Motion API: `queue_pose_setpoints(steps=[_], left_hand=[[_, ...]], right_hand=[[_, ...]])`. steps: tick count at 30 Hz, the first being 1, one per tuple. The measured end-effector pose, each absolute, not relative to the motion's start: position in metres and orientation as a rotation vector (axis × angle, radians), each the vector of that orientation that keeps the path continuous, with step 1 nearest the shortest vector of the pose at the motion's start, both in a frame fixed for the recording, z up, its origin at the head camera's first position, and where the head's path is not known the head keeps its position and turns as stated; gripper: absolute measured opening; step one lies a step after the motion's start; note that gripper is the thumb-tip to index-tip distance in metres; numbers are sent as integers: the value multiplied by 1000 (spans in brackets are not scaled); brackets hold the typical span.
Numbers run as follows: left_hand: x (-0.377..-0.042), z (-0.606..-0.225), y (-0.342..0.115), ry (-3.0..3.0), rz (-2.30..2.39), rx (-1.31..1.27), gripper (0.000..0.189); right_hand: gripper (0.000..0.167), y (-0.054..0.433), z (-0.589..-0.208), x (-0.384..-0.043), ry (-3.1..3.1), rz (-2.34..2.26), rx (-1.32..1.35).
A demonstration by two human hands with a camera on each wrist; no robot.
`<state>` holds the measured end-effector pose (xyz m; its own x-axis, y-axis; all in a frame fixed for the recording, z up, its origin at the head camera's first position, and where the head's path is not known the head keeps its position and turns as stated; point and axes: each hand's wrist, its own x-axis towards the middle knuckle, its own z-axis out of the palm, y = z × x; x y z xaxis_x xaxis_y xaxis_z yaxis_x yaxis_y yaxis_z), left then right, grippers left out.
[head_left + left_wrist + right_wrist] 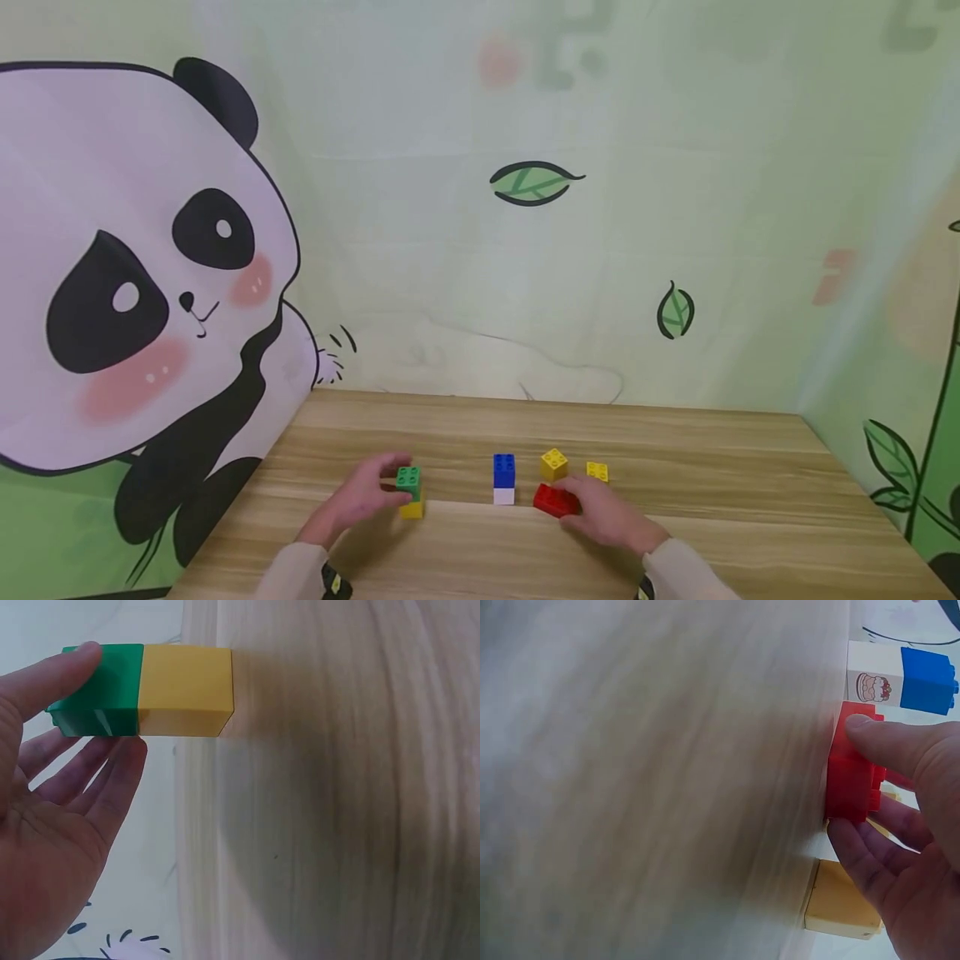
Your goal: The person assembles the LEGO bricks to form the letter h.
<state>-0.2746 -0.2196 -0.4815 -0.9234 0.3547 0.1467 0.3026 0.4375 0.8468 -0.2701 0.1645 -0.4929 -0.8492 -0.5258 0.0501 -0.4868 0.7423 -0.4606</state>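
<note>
My left hand (369,487) is at a small stack, a green brick (408,477) on top of a yellow brick (412,509). Its thumb lies against the green brick in the left wrist view, with curled fingers around the other side; the far contact is partly hidden. My right hand (606,514) pinches a red brick (553,500), which rests low at the table surface. In the right wrist view, the thumb is on one face of the red brick (849,776) and a fingertip is at its end. Between the hands stands a blue brick (504,470) on a white brick (504,497).
Behind the red brick sits a yellow brick (554,464), and a second yellow brick (597,472) lies right of it. The white brick carries a printed cake picture (873,688). The wooden table (712,450) ends at a panda-printed backdrop (420,250).
</note>
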Motion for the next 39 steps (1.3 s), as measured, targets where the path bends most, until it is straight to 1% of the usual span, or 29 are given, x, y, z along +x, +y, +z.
queue_pose_setpoints(steps=[9,26,31,39], left_hand=[[-273,-484,-217,2630,1476,654,46],[-264,-486,-195,2515,1577,696,44],[-260,-487,-188,2493,1583,660,46],[-253,-486,-176,2476,1581,646,43]], right_hand=[[44,163,-494,-272,2846,-727,-814],[38,170,-487,-260,2862,-798,-865],[39,171,-484,-256,2845,-820,-877],[41,171,-476,-247,2837,-854,-844]])
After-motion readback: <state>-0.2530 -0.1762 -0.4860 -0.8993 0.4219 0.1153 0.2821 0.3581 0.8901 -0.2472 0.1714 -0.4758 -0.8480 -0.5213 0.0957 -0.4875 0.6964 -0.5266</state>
